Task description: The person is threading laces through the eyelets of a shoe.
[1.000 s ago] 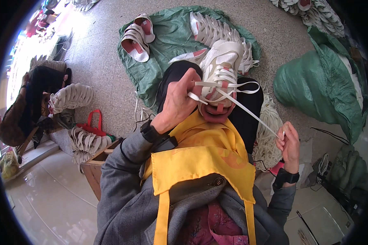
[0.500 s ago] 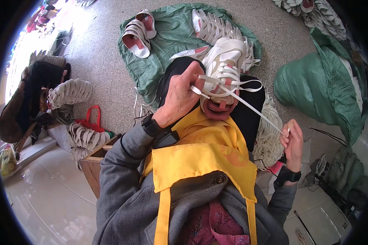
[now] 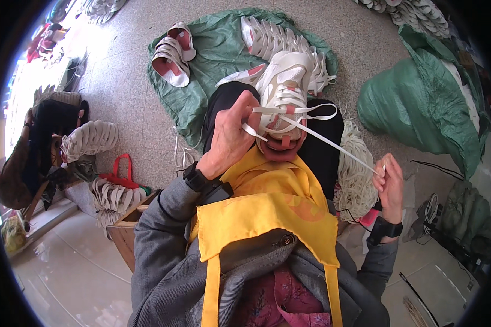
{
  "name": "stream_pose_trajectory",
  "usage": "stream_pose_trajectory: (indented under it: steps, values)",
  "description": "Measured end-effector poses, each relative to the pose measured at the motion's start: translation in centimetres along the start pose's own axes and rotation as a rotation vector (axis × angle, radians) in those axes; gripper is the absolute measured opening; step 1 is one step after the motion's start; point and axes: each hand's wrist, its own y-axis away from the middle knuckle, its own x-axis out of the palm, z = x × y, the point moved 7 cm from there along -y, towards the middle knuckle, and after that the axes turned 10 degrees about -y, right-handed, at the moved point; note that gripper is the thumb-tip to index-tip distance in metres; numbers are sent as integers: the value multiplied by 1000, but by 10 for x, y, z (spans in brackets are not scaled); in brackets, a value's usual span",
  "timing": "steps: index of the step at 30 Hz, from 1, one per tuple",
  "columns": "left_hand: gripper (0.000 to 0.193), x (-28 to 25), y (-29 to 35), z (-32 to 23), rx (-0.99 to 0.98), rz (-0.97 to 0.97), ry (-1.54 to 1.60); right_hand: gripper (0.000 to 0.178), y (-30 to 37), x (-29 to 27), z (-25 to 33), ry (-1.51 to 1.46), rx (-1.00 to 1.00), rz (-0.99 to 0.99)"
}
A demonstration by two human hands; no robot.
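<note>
A white and beige sneaker upper with pink lining point(image 3: 285, 87) rests between my knees, its toe pointing away from me. White shoelace point(image 3: 333, 146) is threaded through its eyelets. My left hand point(image 3: 232, 131) is closed on the lace at the left side of the upper, with a short end sticking out below the fingers. My right hand point(image 3: 388, 182) pinches the other end out to the right, and that stretch runs straight and taut back to the upper. A loose loop of lace curves out over the right side of the upper.
A green sheet point(image 3: 215, 54) on the floor carries several more uppers. A hank of white laces point(image 3: 355, 174) lies by my right knee. At the right stands a full green sack point(image 3: 420, 103). To the left are a wooden box point(image 3: 123, 234), a red bag point(image 3: 124, 173) and a seated person point(image 3: 57, 125).
The view has shifted slightly, so the scene sits a little further left. My right hand has moved slightly outward from the upper with the lace end; both grips stay closed.
</note>
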Motion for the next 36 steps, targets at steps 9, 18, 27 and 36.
stream_pose_trajectory:
  steps: [9,18,27,36]
  values:
    - [11,8,0,-2,10,31,13,23,5,-7,-3,-41,-1,-40]
    - [16,4,-5,-7,-22,21,-68,18,-1,-5,-17,130,55,17]
    - [20,14,-15,-12,-64,74,-296,15,-26,45,-29,526,-86,148]
    - [14,14,-17,-9,-73,108,-184,19,-51,108,-33,511,-357,144]
